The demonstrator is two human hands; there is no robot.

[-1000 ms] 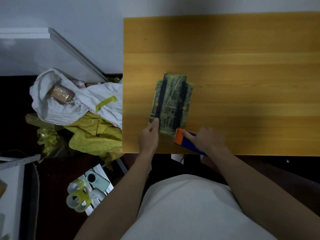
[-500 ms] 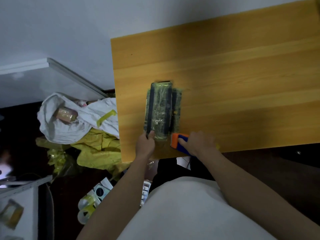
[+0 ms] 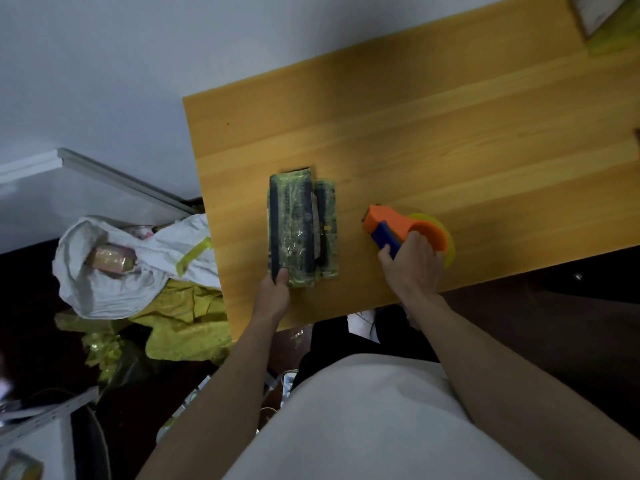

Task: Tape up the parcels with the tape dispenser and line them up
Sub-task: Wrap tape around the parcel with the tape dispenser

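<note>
Orange dispenser (image 3: 408, 233) now lifting clear to the right, well apart from the parcel (image 3: 302, 225), where half a second back sitting right at its near end. Right hand (image 3: 414, 268) grasping the blue handle, roll of yellow tape behind the knuckles. Left hand (image 3: 275, 291) pinching the near left corner of the parcel, thumb on top, pinning it to the table (image 3: 433, 133). Parcel lying lengthwise near the table's left edge, wrapped in yellowish tape with dark strips down it, a lower part jutting on its right side. Probably meaning a strip just finished and cut; next likely sliding this one into line or fetching another. Sitting off to the left, a white sack (image 3: 114, 261) holding one more wrapped packet.
</note>
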